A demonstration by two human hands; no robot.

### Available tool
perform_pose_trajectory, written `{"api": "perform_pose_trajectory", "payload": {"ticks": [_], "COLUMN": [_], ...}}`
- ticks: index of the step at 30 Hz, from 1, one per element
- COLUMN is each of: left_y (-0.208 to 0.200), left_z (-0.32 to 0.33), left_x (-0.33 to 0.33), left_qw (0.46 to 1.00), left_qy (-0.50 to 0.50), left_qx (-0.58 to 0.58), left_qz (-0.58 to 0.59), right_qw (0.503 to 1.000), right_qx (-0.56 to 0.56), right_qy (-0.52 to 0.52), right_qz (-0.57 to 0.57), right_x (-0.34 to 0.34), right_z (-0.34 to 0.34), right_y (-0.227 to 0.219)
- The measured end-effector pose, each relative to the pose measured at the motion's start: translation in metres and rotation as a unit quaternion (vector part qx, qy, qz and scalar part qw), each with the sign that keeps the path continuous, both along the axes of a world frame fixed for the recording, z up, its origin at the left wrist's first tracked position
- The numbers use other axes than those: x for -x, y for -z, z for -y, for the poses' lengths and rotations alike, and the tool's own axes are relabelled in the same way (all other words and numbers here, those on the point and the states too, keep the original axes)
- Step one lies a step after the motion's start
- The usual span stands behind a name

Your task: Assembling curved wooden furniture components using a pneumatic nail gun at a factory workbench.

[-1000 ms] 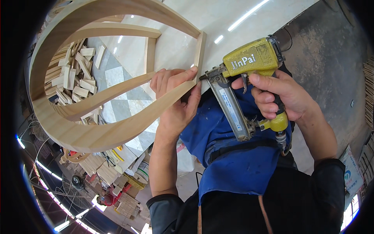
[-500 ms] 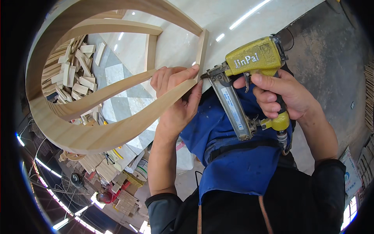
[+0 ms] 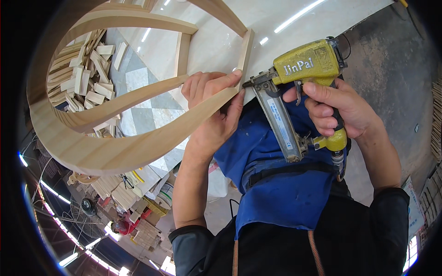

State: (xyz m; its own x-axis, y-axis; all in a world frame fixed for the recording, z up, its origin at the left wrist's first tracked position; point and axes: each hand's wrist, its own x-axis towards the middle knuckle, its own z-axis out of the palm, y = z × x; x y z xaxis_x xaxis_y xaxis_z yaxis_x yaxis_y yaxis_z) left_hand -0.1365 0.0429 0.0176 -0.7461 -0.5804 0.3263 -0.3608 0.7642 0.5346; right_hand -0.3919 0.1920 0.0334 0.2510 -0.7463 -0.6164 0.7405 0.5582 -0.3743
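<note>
A curved pale wooden frame (image 3: 124,154) arches across the left side, with a straight wooden crosspiece (image 3: 246,51) meeting the end of its near curved piece. At that joint my left hand (image 3: 212,103) is closed, thumb on one side and fingers on the other, pinching the wood. My right hand (image 3: 338,108) is wrapped round the handle of a yellow nail gun (image 3: 306,64), with a finger at its trigger. The gun's dark nose touches or nearly touches the joint beside my left fingertips. Its long metal magazine (image 3: 282,126) slants down over my blue apron (image 3: 281,202).
Loose wooden offcuts (image 3: 94,73) lie heaped at the left beyond the frame. Under the frame is a pale, glossy work surface (image 3: 209,34). A fan (image 3: 87,207) and stacked wood pieces are at lower left; a dark grey floor (image 3: 377,73) spreads to the right.
The nail gun and both hands have shifted slightly right and up in the picture, together with the frame. The grip of both hands is the same.
</note>
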Motion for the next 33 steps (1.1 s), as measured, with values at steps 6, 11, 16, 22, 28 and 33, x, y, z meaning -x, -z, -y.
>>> {"api": "perform_pose_trajectory", "payload": {"ticks": [6,11,16,22,28,33], "left_y": [0.0,-0.001,0.0,0.0,0.0,0.0], "left_z": [0.0,0.0,0.001,0.0,0.001,0.0], "left_x": [-0.002,-0.002,-0.002,-0.002,-0.002,-0.003], "left_qw": [1.0,1.0,1.0,1.0,1.0,1.0], "left_qy": [0.002,0.006,0.007,0.004,0.006,0.003], "left_qx": [-0.004,-0.006,-0.012,-0.009,-0.011,-0.016], "left_qz": [0.002,0.006,0.006,0.005,0.007,0.014], "right_qw": [0.999,0.999,0.997,0.997,0.995,0.994], "right_qx": [0.011,0.039,0.055,0.064,0.081,0.084], "right_qy": [-0.017,0.003,0.01,0.005,0.003,0.003], "right_qz": [-0.038,0.017,0.053,0.053,0.059,0.067], "right_x": [-0.004,-0.002,-0.002,-0.002,-0.001,-0.002], "right_z": [-0.005,-0.007,-0.006,-0.006,-0.007,-0.006], "right_y": [0.008,0.018,0.022,0.027,0.03,0.029]}}
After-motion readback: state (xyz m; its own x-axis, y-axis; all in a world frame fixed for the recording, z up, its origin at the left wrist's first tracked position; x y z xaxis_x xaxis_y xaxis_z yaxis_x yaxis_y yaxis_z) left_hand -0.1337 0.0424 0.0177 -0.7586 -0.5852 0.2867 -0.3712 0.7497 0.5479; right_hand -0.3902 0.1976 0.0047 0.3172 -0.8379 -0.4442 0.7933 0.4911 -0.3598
